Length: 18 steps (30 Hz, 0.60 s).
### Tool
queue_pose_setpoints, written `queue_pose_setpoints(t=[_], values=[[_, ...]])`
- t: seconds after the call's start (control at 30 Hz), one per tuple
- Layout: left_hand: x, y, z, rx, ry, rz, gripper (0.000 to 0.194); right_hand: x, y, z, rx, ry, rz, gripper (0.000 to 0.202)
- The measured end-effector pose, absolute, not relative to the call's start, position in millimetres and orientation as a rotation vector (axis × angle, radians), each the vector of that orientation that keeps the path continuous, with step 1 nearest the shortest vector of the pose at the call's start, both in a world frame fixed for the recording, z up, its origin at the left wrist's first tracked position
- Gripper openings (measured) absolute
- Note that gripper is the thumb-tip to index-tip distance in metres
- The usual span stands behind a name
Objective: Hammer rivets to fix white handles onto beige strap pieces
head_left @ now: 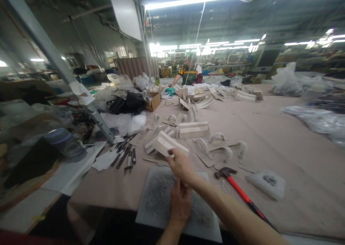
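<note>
My right hand [180, 164] reaches across from the lower right with its fingers closed at the right end of a flat beige piece with a pale strip along it [165, 141]. Below it, my left hand [181, 200] is closed above a worn grey mat [153, 198]; what its fingers hold, if anything, is hidden. Just beyond the hands lie more beige pieces with strips [194, 129] and several with curved loops like handles [206, 146]. A claw hammer with a red and black handle [238, 189] rests to the right of the mat.
Slim dark hand tools [126, 155] lie at the left. A clear plastic bag with small dark parts [266, 182] is right of the hammer. An open cardboard box [154, 101], plastic bags [288, 79] and a slanted metal post [61, 65] surround the table. A co-worker [190, 72] is at the far end.
</note>
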State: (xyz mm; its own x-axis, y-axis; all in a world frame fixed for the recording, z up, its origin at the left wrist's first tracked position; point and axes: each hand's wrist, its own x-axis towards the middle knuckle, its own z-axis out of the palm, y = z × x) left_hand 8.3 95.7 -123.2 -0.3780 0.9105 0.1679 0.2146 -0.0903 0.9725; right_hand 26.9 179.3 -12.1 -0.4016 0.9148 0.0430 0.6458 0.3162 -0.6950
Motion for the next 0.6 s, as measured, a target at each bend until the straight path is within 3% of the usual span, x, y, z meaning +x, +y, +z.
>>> queue_pose_setpoints(t=[0.13, 0.27, 0.37, 0.43, 0.53, 0.6], values=[[12, 95, -119, 1.107, 1.560, 1.449, 0.023, 41, 284, -13, -1.506, -2.217, 0.866, 0.067], [13, 97, -125, 1.106, 1.541, 1.419, 0.021, 31, 323, -32, -1.565, -2.307, 0.963, 0.077], [13, 98, -125, 1.105, 1.545, 1.414, 0.022, 23, 330, -36, -1.586, -2.312, 0.971, 0.065], [12, 97, -122, 1.100, 1.538, 1.414, 0.022, 26, 330, -29, -1.558, -2.306, 0.979, 0.047], [9, 95, -116, 1.085, 1.538, 1.433, 0.025, 50, 320, -14, -1.473, -2.262, 0.983, 0.022], [7, 94, -116, 1.074, 1.558, 1.448, 0.028, 81, 299, -6, -1.435, -2.205, 0.955, 0.017]])
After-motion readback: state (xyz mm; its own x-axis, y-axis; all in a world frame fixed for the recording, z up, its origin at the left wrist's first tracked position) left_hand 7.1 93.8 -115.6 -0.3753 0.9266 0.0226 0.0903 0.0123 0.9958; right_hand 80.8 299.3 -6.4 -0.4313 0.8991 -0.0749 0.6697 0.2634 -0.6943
